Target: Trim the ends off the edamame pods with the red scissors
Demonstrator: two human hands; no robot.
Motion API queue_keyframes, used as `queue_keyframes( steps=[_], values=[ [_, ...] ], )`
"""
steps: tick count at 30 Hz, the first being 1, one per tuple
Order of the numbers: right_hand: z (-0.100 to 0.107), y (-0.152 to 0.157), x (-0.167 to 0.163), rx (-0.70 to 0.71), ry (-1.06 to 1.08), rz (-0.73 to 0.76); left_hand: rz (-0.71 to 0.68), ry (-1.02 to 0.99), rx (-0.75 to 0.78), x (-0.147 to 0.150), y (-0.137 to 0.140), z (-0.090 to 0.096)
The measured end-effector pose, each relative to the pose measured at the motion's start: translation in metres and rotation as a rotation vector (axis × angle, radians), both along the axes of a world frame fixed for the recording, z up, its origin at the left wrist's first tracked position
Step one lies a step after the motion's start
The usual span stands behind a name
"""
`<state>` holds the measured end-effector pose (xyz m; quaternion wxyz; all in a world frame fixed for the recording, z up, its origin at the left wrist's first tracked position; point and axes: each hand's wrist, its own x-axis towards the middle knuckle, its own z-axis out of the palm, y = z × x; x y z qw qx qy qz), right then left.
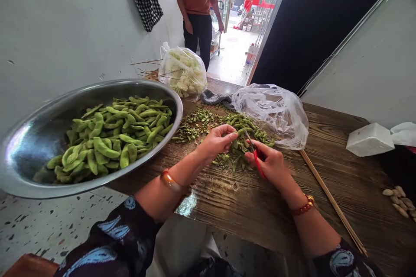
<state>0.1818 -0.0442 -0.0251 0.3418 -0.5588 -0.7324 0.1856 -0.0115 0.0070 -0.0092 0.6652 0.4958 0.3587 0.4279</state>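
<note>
My left hand [218, 140] pinches a green edamame pod [242, 130] over the table. In my right hand [269, 161] is a pair of red-handled scissors [257, 158], its blades up against the pod's end. Behind both hands lies a pile of edamame pods [256, 129], with cut-off tips and scraps [198, 122] spread to the left and beneath. A large steel bowl [177, 106] at the left holds many more pods [107, 147]. Whether the scissor blades are parted is too small to tell.
Beyond the pile sit a crumpled clear plastic bag [276, 112], a dark grey cloth [216, 97] and bagged cauliflower [183, 71]. Thin sticks [333, 201], a white tissue pack [370, 139] and peanuts [401, 201] lie on the right. A person [196, 4] stands near the doorway.
</note>
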Motion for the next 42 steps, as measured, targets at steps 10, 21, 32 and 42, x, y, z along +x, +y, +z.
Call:
queue_keyframes(
  steps=[10,21,32,42],
  values=[
    [0.001,-0.003,-0.005,0.047,-0.05,0.036,0.038,-0.105,-0.08,-0.001,0.002,0.0],
    [-0.004,0.0,-0.002,0.139,-0.036,-0.006,-0.08,0.068,0.009,0.006,-0.01,0.006],
    [-0.008,0.002,0.001,0.098,-0.093,0.036,0.027,0.006,-0.04,0.004,-0.003,0.002],
    [0.005,0.003,0.005,0.076,-0.012,-0.112,0.174,-0.193,-0.155,-0.007,0.009,0.004]
  ],
)
